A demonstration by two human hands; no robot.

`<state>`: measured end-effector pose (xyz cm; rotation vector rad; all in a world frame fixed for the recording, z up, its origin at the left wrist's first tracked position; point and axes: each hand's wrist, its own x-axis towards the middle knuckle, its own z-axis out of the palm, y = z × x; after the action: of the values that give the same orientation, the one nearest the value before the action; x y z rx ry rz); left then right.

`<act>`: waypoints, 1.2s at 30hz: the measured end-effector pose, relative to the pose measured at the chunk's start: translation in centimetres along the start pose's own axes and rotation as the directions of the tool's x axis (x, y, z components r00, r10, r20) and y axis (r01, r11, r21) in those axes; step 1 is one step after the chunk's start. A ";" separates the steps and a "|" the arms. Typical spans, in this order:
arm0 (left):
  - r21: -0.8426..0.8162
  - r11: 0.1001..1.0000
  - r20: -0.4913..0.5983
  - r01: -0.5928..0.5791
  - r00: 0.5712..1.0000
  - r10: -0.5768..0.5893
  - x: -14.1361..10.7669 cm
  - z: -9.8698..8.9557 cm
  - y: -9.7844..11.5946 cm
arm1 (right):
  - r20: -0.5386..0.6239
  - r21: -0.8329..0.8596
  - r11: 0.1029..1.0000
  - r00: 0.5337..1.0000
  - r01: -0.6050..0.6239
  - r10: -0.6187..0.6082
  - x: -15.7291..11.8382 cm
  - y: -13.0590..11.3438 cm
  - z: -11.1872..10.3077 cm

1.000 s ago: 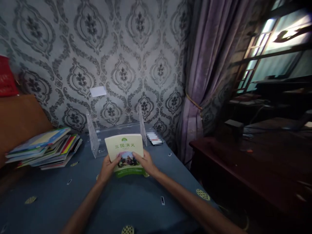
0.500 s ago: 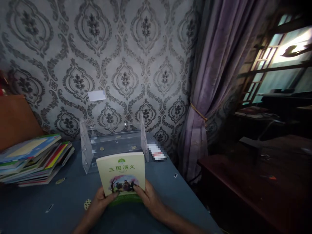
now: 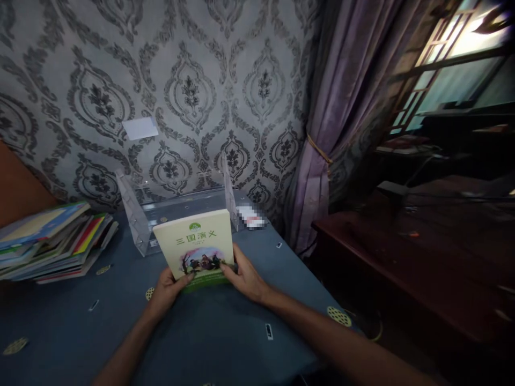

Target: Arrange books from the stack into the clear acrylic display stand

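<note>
A cream and green paperback book (image 3: 197,241) with a picture of figures under a pink tree is held upright, its cover facing me and leaning back a little. My left hand (image 3: 167,289) grips its lower left corner, thumb on the cover. On the lower right side my right hand (image 3: 245,276) is closed around the edge, its thumb also on the cover. The fingers behind the book are hidden. Just beyond it stands a clear plastic rack (image 3: 134,220), partly covered by the book.
A stack of books (image 3: 52,246) lies at the left by a brown panel (image 3: 24,187). The blue tablecloth (image 3: 225,343) carries small printed patches. A blurred white packet (image 3: 251,216) lies right of the rack. A purple curtain (image 3: 317,128) and a dark red table (image 3: 382,268) are farther right.
The view has tilted down, so the rack, the wall and the book sit higher in the picture and more of my forearms shows. Both hands keep their hold on the book.
</note>
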<state>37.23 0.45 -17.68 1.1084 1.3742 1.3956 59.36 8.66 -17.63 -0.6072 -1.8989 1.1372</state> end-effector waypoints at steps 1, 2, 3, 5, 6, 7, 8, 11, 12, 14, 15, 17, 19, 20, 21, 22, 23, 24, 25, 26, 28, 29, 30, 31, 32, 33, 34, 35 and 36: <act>-0.005 1.000 -0.011 -0.016 1.000 0.016 -0.1 0.1 0.1 | -0.016 -0.011 1.000 1.000 0.011 -0.012 0.0 -0.1 -0.1; -0.010 0.999 -0.023 -0.037 0.999 0.037 -0.1 0.1 0.3 | -0.029 -0.015 1.000 0.999 0.023 -0.023 0.0 -0.2 -0.1; -0.016 0.998 -0.038 -0.067 0.997 0.066 -0.1 0.2 0.5 | -0.039 -0.016 0.999 0.999 0.033 -0.034 0.0 -0.3 -0.1; -0.020 0.991 -0.066 -0.130 0.989 0.129 -0.2 0.3 0.8 | -0.055 -0.026 0.999 0.998 0.036 -0.037 0.1 -0.3 -0.1; -0.018 0.988 -0.077 -0.152 0.986 0.150 -0.3 0.4 0.8 | -0.064 -0.039 0.999 0.997 0.028 -0.030 0.1 -0.2 -0.1; -0.014 0.986 -0.087 -0.165 0.983 0.163 -0.3 0.5 0.8 | -0.076 -0.053 0.998 0.997 0.015 -0.019 0.1 -0.2 0.0; -0.007 0.985 -0.096 -0.170 0.981 0.168 -0.3 0.5 0.8 | -0.087 -0.066 0.998 0.996 0.001 -0.007 0.1 -0.1 0.1; 0.021 0.983 -0.141 -0.180 0.973 0.181 -0.5 0.8 0.2 | -0.112 -0.095 0.995 0.994 -0.021 0.010 0.0 0.0 0.4; 0.032 0.982 -0.159 -0.188 0.969 0.190 -0.5 0.9 0.0 | -0.115 -0.105 0.994 0.993 -0.023 0.011 -0.1 0.0 0.5; 0.048 0.979 -0.181 -0.198 0.962 0.204 -0.6 1.1 -0.2 | -0.118 -0.123 0.992 0.993 -0.024 0.009 -0.1 0.1 0.6; 0.049 0.979 -0.180 -0.197 0.963 0.203 -0.7 1.2 -0.2 | -0.121 -0.130 0.991 0.993 -0.026 0.010 -0.1 0.1 0.6; 0.038 0.981 -0.165 -0.191 0.967 0.195 -0.8 1.4 -0.1 | -0.121 -0.144 0.989 0.993 -0.023 0.005 -0.1 0.1 0.5; 0.027 0.981 -0.164 -0.192 0.967 0.194 -0.8 1.5 0.1 | -0.110 -0.158 0.988 0.994 -0.005 -0.013 0.0 0.0 0.4; 0.028 0.979 -0.174 -0.200 0.964 0.201 -0.8 1.6 0.3 | -0.100 -0.160 0.987 0.995 0.004 -0.021 0.0 -0.1 0.3; 0.032 0.976 -0.191 -0.214 0.958 0.216 -0.8 1.6 0.5 | -0.090 -0.160 0.987 0.996 0.011 -0.026 0.1 -0.2 0.2; 0.038 0.972 -0.207 -0.230 0.950 0.233 -0.7 1.6 0.7 | -0.081 -0.160 0.987 0.996 0.014 -0.027 0.2 -0.2 0.1; 0.046 0.969 -0.216 -0.244 0.945 0.248 -0.6 1.6 0.9 | -0.074 -0.163 0.987 0.997 0.009 -0.022 0.3 -0.3 -0.1; 0.055 0.966 -0.214 -0.254 0.942 0.260 -0.5 1.6 1.2 | -0.068 -0.171 0.985 0.998 0.002 -0.014 0.4 -0.3 -0.4; 0.068 0.963 -0.203 -0.261 0.941 0.270 -0.3 1.5 1.4 | -0.064 -0.183 0.983 0.998 -0.004 -0.007 0.6 -0.4 -0.6; 0.088 0.960 -0.185 -0.266 0.943 0.278 -0.2 1.4 1.6 | -0.062 -0.193 0.981 0.998 -0.008 -0.004 0.8 -0.5 -0.9; 0.153 0.950 -0.136 -0.274 0.946 0.295 0.1 1.0 2.1 | -0.059 -0.189 0.982 0.998 -0.003 -0.008 1.3 -0.7 -1.4; 0.195 0.940 -0.111 -0.280 0.946 0.305 0.2 0.7 2.3 | -0.054 -0.175 0.985 0.998 0.008 -0.018 1.6 -0.8 -1.6; 0.244 0.927 -0.088 -0.285 0.946 0.313 0.3 0.5 2.6 | -0.044 -0.156 0.987 0.999 0.022 -0.029 1.8 -1.0 -1.8; 0.299 0.910 -0.065 -0.287 0.945 0.319 0.3 0.2 2.8 | -0.030 -0.139 0.990 0.999 0.035 -0.040 2.0 -1.1 -2.0; 0.356 0.889 -0.047 -0.286 0.945 0.323 0.4 0.0 3.0 | -0.014 -0.128 0.991 0.999 0.048 -0.050 2.2 -1.2 -2.1; 0.416 0.864 -0.034 -0.284 0.945 0.327 0.4 -0.1 3.2 | 0.000 -0.122 0.991 0.998 0.059 -0.060 2.4 -1.3 -2.2; 0.475 0.835 -0.026 -0.279 0.944 0.330 0.4 -0.3 3.5 | 0.011 -0.119 0.990 0.997 0.071 -0.070 2.6 -1.3 -2.3; 0.528 0.804 -0.026 -0.273 0.941 0.336 0.4 -0.3 3.9 | 0.017 -0.116 0.990 0.997 0.082 -0.081 2.8 -1.3 -2.4; 0.572 0.775 -0.028 -0.268 0.938 0.345 0.5 -0.3 4.3 | 0.019 -0.115 0.989 0.996 0.093 -0.091 3.2 -1.2 -2.5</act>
<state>36.88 0.76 -13.34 1.7172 1.8345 1.3353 59.75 11.61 -14.66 -0.5693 -1.9944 0.9804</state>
